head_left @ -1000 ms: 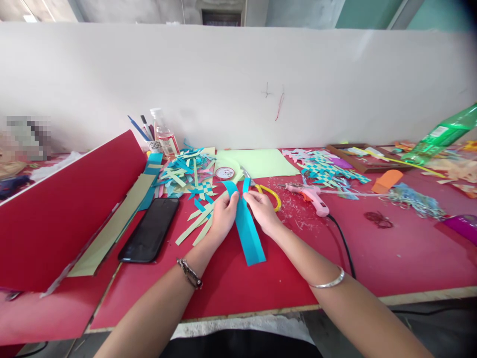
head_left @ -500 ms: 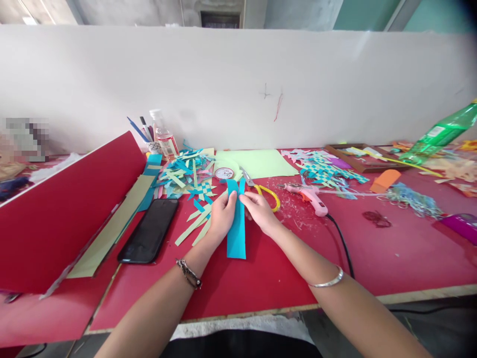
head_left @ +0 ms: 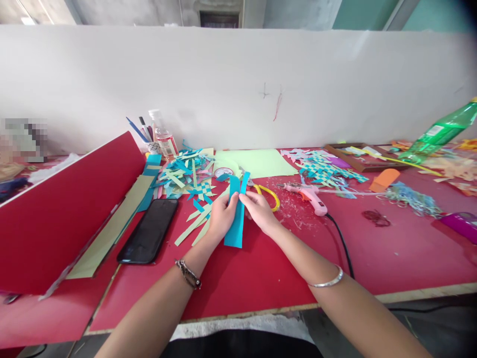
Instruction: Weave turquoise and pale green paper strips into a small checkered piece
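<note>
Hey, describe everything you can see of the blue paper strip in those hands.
The blue paper strip is bright, plain and long, with a straight-cut lower end; it looks like thin paper or card. Its upper part is split into a wider piece on the left and a narrower one on the right, leaning apart. The left hand grips the wider side, the right hand pinches the narrower. The lower end points toward the person, over the red tabletop; whether they touch is unclear.

1 L hand [head_left: 222, 217], 1 R hand [head_left: 261, 213]; 1 clear btl [head_left: 164, 138], 1 green btl [head_left: 437, 133]; 1 ph. [head_left: 149, 231]; 1 glue gun [head_left: 311, 196]; 1 pr. scissors [head_left: 277, 200]; 1 pen cup [head_left: 153, 147].
</note>
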The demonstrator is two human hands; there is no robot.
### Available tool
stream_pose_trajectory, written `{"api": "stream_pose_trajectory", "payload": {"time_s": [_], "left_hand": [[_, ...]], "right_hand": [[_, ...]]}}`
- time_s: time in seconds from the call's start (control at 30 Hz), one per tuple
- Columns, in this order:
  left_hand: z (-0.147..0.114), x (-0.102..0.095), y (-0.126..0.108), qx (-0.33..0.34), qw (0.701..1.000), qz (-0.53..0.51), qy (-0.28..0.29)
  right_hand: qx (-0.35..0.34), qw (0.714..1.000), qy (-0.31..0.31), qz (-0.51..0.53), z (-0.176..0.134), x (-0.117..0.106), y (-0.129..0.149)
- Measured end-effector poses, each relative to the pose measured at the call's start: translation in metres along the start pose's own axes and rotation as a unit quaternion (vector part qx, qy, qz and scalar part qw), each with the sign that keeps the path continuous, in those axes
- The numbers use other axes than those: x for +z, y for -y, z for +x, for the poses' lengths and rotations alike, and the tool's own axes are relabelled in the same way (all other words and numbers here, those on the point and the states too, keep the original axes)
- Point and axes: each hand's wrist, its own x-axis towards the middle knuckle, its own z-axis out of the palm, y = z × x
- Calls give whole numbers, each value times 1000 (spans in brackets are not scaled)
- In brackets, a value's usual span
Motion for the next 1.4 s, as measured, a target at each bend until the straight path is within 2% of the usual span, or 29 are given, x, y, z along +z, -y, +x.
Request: {"api": "stream_pose_trajectory", "payload": {"time_s": [0.13,0.57,0.67,0.73,0.83,0.97,1.1,1.3,1.4], "left_hand": [[0,1,0,-21,999,-29,-8],[-1,6,0,-95,986,-133,-26],[-2,5,-4,-77,991,-101,29],[-3,4,-5,-49,996,-56,42],[-2,3,-5,-14,1000,1,2],[-1,2,-2,-17,999,18,-38],[-2,4,-2,-44,998,-19,-36],[-4,9,-3,-110,985,-133,-28],[-3,8,-2,-103,986,-134,-10]], "right_hand": [[2,1000,7,-1,0,0,-3],[13,998,-32,52,0,5,-6],[21,998,-44,46,1,3,-5],[16,998,-47,29,1,2,-3],[-7,1000,-22,8,0,1,-2],[-17,1000,19,7,-1,2,-3],[-10,1000,13,9,-1,3,-5],[-6,999,-14,41,-2,6,-6],[-8,998,-35,42,-1,6,-7]]}}
